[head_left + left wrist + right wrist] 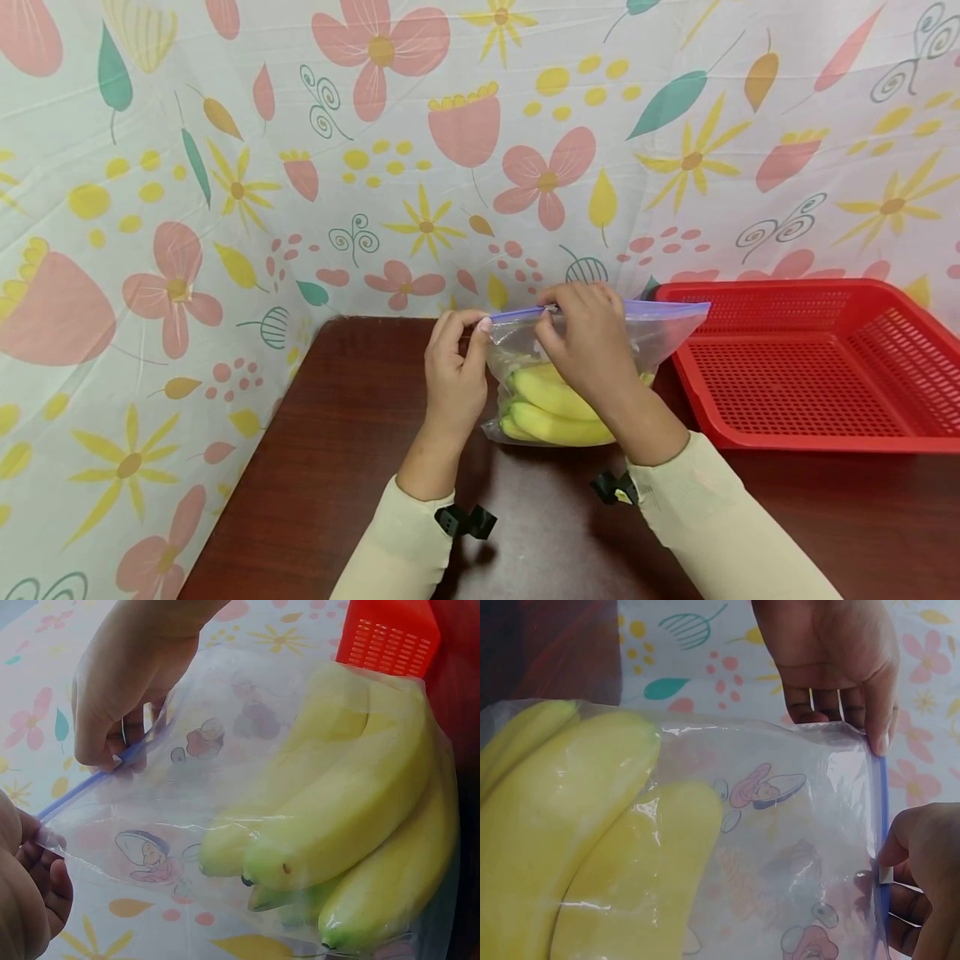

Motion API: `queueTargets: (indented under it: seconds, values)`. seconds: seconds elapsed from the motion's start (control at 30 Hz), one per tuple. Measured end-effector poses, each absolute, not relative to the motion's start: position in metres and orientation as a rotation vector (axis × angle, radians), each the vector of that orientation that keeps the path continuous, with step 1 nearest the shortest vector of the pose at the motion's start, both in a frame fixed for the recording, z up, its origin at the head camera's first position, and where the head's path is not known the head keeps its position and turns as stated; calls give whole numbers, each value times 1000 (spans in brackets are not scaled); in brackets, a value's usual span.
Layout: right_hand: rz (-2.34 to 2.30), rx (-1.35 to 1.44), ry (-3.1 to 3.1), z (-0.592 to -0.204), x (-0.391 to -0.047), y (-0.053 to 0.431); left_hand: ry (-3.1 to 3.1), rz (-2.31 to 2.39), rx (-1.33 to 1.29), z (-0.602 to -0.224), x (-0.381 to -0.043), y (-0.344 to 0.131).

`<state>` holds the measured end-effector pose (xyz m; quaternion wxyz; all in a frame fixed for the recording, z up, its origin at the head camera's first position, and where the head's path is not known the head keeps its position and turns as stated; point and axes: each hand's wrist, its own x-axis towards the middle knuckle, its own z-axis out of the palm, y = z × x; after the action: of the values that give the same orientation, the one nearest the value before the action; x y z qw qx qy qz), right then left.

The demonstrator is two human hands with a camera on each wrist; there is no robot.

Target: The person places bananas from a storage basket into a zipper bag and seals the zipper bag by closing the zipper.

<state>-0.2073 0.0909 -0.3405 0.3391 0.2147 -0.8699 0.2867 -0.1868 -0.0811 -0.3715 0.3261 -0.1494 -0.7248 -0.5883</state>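
A clear zip bag [517, 340] with a purple top strip stands on the table, held up by both hands. Inside it lie several yellow bananas [551, 392], some with greenish tips. My left hand [457, 375] pinches the bag's top left corner between thumb and fingers. Farther along the strip, my right hand [592, 346] pinches a small white slider [886, 874], its thumb on the near side. Printed cartoon figures [146, 855] show on the bag's plastic in both wrist views. The right hand hides part of the bag in the head view.
A red plastic basket [697, 392] with a perforated base stands to the right, close beside the bag. The dark brown table [337, 467] meets a flower-patterned cloth [247, 167] at the back and left.
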Motion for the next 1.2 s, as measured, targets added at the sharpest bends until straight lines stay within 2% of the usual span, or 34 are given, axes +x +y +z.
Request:
queueTargets:
  seconds: [1.2]
  values:
    - [798, 591, -2248, -341, -210, 97, -1916, -1537, -385, -368, -184, -82]
